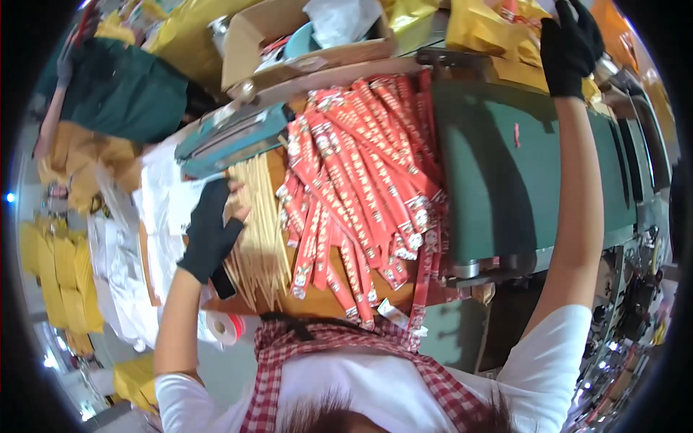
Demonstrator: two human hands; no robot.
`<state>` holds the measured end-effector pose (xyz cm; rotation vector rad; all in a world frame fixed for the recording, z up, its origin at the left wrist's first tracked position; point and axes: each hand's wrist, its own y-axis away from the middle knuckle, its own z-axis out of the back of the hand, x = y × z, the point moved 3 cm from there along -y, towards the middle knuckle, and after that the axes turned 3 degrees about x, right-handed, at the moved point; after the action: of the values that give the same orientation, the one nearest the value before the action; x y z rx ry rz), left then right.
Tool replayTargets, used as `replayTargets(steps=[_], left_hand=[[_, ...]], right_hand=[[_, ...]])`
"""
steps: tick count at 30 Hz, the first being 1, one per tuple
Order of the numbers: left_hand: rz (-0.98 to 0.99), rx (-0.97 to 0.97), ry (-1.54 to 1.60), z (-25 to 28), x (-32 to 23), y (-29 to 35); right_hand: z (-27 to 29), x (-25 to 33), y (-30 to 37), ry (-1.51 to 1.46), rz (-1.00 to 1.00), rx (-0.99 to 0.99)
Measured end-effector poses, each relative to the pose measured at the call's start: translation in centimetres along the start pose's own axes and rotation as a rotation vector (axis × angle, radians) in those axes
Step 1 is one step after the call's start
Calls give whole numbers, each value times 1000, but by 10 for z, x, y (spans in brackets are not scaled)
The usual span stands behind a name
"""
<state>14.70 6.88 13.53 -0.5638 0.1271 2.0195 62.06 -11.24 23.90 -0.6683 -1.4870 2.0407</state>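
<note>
My left hand (211, 229), in a black glove with bare fingertips, rests at the left edge of a bundle of pale wooden chopsticks (260, 238). Its fingers are apart and touch the sticks. To the right of the bundle lies a heap of long red printed chopstick sleeves (361, 180); whether they are filled I cannot tell. My right hand (572, 50), gloved in black, reaches far out past the green conveyor belt (476, 173), close to a yellow bag (491, 32). Its fingers are outstretched, and I see nothing held. A small red piece (517, 135) lies on the belt.
A teal case (234, 137) lies behind the chopsticks. Beyond it stands a cardboard box (310, 61) holding a blue tub and a white bag. White plastic bags (162, 209) lie at the left. Another person's gloved hand (66, 65) is at the far left. A tape roll (226, 328) sits near my waist.
</note>
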Motion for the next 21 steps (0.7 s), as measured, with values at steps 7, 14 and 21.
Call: replayTargets(steps=[7,14,21], left_hand=[[526,49,657,-57,3,145],[207,-195,646,-47,-18,129],[367,-129,1510,-27,-13,108]], right_hand=[[36,207,150,-387,559,1474],[103,248,158,-1190,-240,1271],[262,343,238,-1513,-447,1679]])
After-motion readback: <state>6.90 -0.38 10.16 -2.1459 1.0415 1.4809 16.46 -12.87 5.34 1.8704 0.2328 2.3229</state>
